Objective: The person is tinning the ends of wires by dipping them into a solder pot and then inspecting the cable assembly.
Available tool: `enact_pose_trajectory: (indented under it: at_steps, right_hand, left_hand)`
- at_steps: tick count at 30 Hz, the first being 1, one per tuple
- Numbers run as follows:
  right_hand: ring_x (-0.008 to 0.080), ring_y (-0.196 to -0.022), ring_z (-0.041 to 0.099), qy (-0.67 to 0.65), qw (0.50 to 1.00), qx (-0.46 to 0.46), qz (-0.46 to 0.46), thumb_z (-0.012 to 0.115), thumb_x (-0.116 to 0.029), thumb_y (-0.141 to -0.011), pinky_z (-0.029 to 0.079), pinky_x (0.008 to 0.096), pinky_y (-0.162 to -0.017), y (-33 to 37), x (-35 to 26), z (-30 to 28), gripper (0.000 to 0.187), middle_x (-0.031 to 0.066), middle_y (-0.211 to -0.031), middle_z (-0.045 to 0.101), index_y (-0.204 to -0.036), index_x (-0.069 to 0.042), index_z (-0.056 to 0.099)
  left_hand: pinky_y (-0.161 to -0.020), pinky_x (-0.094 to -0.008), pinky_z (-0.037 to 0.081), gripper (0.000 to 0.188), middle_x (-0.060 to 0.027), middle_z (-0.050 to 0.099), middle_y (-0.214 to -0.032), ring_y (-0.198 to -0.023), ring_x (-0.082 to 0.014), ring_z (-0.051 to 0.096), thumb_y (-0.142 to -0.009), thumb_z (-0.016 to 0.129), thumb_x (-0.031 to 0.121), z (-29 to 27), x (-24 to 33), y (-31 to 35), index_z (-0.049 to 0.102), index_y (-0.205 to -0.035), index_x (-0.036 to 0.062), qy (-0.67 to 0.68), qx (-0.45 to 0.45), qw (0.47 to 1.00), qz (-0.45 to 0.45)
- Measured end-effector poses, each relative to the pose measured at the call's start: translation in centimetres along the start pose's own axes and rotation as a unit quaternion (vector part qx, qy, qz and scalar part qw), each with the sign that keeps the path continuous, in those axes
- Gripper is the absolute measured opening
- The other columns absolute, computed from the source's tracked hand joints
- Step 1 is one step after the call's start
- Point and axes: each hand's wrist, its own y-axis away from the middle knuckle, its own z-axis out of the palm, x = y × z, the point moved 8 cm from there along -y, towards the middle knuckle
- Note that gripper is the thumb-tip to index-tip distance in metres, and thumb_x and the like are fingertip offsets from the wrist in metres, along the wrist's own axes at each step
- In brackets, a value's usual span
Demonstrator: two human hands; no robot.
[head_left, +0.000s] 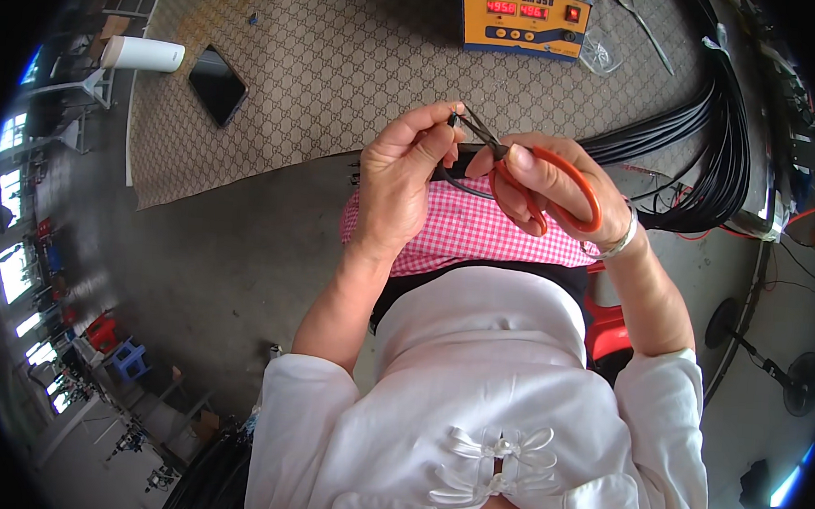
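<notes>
Between the thumb and fingers of my left hand point(401, 162) is the end of a black cable point(464, 188), whose length sags below my fingers toward the right. My right hand point(559, 184) is closed on a pair of scissors point(573, 176) with orange handles, thumb and fingers in the loops. Their dark metal blades point up and left, and the tips are right beside the cable end at my left fingertips. Whether the blades touch the cable is too small to tell. Both hands are raised in front of the table's near edge, over a pink checked cloth point(455, 229) on my lap.
On the patterned tabletop point(344, 58) are a yellow and blue box with a red display point(521, 21), a phone point(218, 86), a white tumbler point(146, 54) and a metal spoon-like tool point(645, 32). A thick bundle of black cables point(721, 160) lies along the right side.
</notes>
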Motion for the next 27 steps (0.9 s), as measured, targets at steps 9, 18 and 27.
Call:
enact_pose_trajectory:
  at_steps: [9, 18, 27]
  right_hand:
    - [0.0073, -0.041, 0.043, -0.016, 0.999, 0.03, -0.004, 0.051, -0.045, -0.085, 0.035, 0.0203, -0.038, -0.1, 0.3, -0.1, 0.051, 0.001, -0.053, 0.045, -0.084, 0.006, 0.056]
    - [0.0074, -0.04, 0.042, 0.001, 0.998, 0.059, 0.038, 0.05, -0.047, -0.085, 0.034, 0.0203, -0.037, -0.9, 2.1, -0.2, 0.051, 0.0007, -0.051, 0.045, -0.085, 0.003, 0.058]
    - [0.0093, -0.043, 0.04, -0.001, 0.992, 0.073, 0.1, 0.042, -0.04, -0.091, 0.032, 0.0224, -0.038, -2.9, 7.2, -2.1, 0.047, 0.0008, -0.057, 0.04, -0.092, 0.005, 0.054]
  left_hand:
    - [-0.065, -0.0182, 0.04, 0.022, -0.0018, 0.059, -0.08, -0.068, -0.0058, 0.047, -0.085, 0.056, 0.009, 0.0, 0.1, 0.2, 0.058, -0.105, 0.001, -0.013, 0.005, 1.0, 0.003]
    - [-0.062, -0.019, 0.041, 0.02, -0.0034, 0.059, -0.08, -0.067, -0.0063, 0.048, -0.086, 0.054, 0.006, -1.7, -2.4, 0.5, 0.057, -0.105, -0.0017, 0.026, 0.048, 0.998, -0.018]
    - [-0.055, -0.0207, 0.044, 0.009, -0.0071, 0.062, -0.078, -0.062, -0.0085, 0.055, -0.084, 0.055, 0.003, -6.4, -7.3, 0.7, 0.053, -0.092, -0.0016, -0.085, 0.177, 0.979, -0.053]
